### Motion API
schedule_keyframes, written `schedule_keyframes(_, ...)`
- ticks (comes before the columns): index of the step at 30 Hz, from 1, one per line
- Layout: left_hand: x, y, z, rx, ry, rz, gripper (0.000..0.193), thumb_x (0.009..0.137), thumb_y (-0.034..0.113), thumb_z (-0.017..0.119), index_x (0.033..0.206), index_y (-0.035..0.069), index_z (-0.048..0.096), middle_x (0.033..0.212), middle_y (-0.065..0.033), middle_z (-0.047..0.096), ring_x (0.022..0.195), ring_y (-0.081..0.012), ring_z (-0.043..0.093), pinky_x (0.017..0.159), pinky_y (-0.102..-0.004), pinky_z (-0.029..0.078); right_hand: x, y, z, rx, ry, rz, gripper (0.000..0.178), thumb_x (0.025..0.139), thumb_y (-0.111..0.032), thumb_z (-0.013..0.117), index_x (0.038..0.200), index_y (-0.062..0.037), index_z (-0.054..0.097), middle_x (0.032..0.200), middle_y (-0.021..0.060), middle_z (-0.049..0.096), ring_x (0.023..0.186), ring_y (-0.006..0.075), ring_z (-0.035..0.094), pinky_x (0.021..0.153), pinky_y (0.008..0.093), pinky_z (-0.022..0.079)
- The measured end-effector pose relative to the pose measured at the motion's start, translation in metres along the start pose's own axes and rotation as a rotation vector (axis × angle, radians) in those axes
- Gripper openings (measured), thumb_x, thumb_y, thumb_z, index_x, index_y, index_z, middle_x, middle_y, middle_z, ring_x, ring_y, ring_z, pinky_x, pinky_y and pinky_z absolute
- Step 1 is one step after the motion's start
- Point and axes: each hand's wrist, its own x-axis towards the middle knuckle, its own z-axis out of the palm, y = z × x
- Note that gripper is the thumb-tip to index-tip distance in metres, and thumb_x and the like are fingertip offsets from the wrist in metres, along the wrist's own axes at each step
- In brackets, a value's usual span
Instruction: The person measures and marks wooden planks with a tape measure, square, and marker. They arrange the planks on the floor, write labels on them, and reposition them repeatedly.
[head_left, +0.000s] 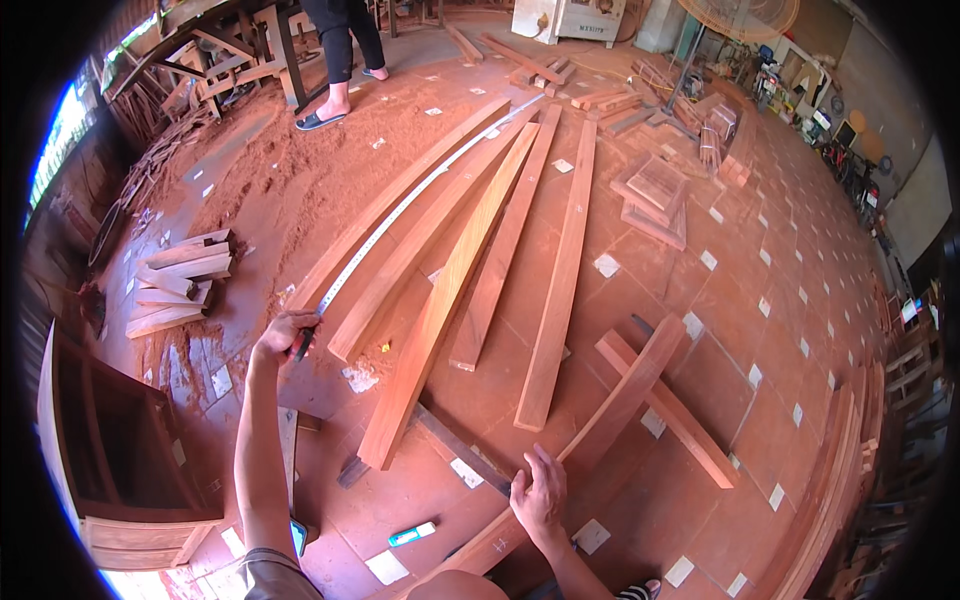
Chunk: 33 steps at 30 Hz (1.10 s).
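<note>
Nearest, right hand (540, 497) spread flat, fingers splayed, pressing on a plank (590, 450) that runs from near centre up to the right, probably to steady it. Crossed there by a second board (665, 405), forming an X. Just left on the floor (780, 330), a small teal marker (412, 534) lying loose.

Further left, left hand (285, 335) closed around the case of a tape measure (303, 343), thumb and fingers pinching it at the near end of a long beam (390, 215). Pale metal tape (400, 215) drawn out along that beam toward the far side, lying flat on the wood, seemingly to read its length.

Beside it on the right, four more sawn boards (500, 250) laid side by side, fanning slightly, reddish-brown, straight-edged, matt and rough-cut. Floor of terracotta tiles with small pale insets.

At far left, near, a dark wooden cabinet (110, 440); beyond it a stack of short offcuts (180, 280). Further on, a spread of fine red sawdust (300, 160). At the far edge, another person's legs (340, 60) in sandals, and a standing fan (735, 20) to the right.
</note>
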Motion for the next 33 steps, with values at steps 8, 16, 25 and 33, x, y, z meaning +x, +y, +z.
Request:
schedule_keyframes(8, -0.004, 0.000, -0.018, -0.014, 0.052, 0.012, 0.020, 0.104, 0.022, 0.068, 0.106, 0.002, 0.073, 0.077, -0.0034, 0.067, 0.058, -0.0149, 0.064, 0.046, -0.0324, 0.053, -0.002, -0.006, 0.003, 0.008, 0.000, 0.023, 0.039, 0.087, -0.005, 0.073, 0.125, -0.0026, 0.066, 0.136, 0.0207, 0.068, 0.118, 0.0415, 0.067, 0.105, 0.0525, 0.052)
schedule_keyframes(16, 0.011, -0.022, -0.041, -0.032, 0.094, -0.070, 0.020, 0.103, 0.020, 0.068, 0.104, 0.001, 0.075, 0.075, -0.0039, 0.066, 0.054, -0.0158, 0.063, 0.046, -0.0332, 0.053, -0.001, -0.001, 0.001, -0.010, -0.001, 0.002, 0.042, 0.088, -0.006, 0.073, 0.129, -0.0047, 0.064, 0.136, 0.0191, 0.068, 0.121, 0.0402, 0.066, 0.106, 0.0518, 0.052)
schedule_keyframes(25, 0.041, -0.037, -0.076, 0.067, 0.159, -0.132, 0.020, 0.102, 0.020, 0.068, 0.103, 0.002, 0.077, 0.072, -0.0057, 0.069, 0.050, -0.0168, 0.063, 0.043, -0.0341, 0.052, -0.001, 0.002, 0.003, -0.031, -0.028, 0.001, 0.042, 0.088, -0.007, 0.073, 0.129, -0.0056, 0.064, 0.137, 0.0185, 0.067, 0.123, 0.0392, 0.066, 0.108, 0.0517, 0.051)
schedule_keyframes(33, 0.072, -0.047, -0.106, 0.192, 0.185, -0.107, 0.018, 0.101, 0.018, 0.069, 0.100, 0.002, 0.077, 0.071, -0.0058, 0.068, 0.055, -0.0174, 0.065, 0.048, -0.0351, 0.054, 0.002, -0.002, 0.002, -0.050, -0.047, 0.021, 0.040, 0.088, -0.006, 0.073, 0.127, -0.0045, 0.065, 0.137, 0.0191, 0.068, 0.121, 0.0401, 0.066, 0.107, 0.0522, 0.051)
